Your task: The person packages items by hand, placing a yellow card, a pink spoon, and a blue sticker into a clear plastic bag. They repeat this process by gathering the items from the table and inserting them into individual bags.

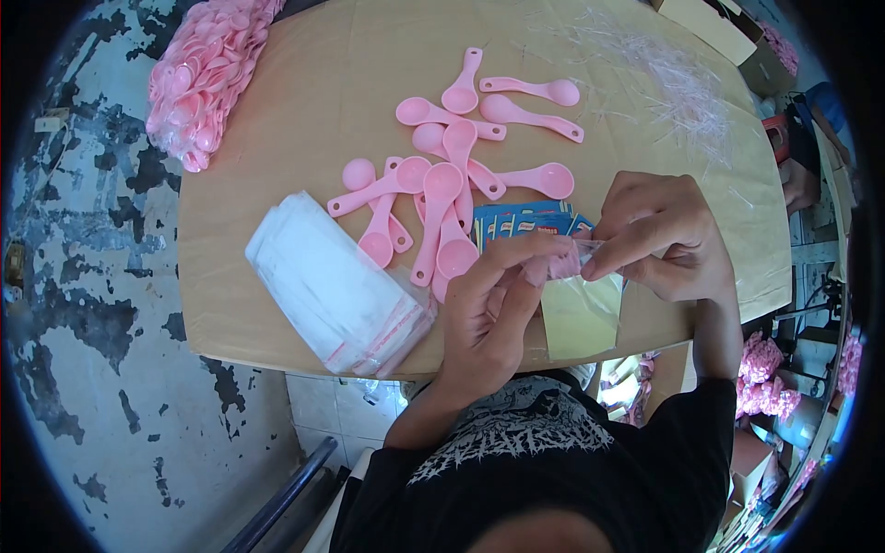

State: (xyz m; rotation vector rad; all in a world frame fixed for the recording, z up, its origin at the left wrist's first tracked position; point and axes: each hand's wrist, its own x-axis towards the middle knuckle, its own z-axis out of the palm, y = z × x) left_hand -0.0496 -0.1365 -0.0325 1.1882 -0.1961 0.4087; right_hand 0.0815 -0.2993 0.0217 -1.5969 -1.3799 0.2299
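Both of my hands are raised over the near edge of the table, side by side. My left hand point(498, 300) pinches one end of the flap of a clear plastic bag point(564, 263). The fingers of my right hand point(662, 240) are closed on the flap's other end. A pale yellow sheet point(583, 318) hangs straight below the flap, between the hands. Just beyond my fingertips lie several blue printed cards point(527, 221), overlapping one another and partly hidden by my hands. Pink measuring spoons point(442, 189) lie in a loose pile ahead of my left hand.
A stack of clear bags point(332, 286) lies to the left, near the front edge. At the far left stands a big bag of pink spoons point(207, 78). Thin clear plastic strips point(687, 88) are scattered at the far right. Another person's arm point(800, 184) shows beyond the right edge.
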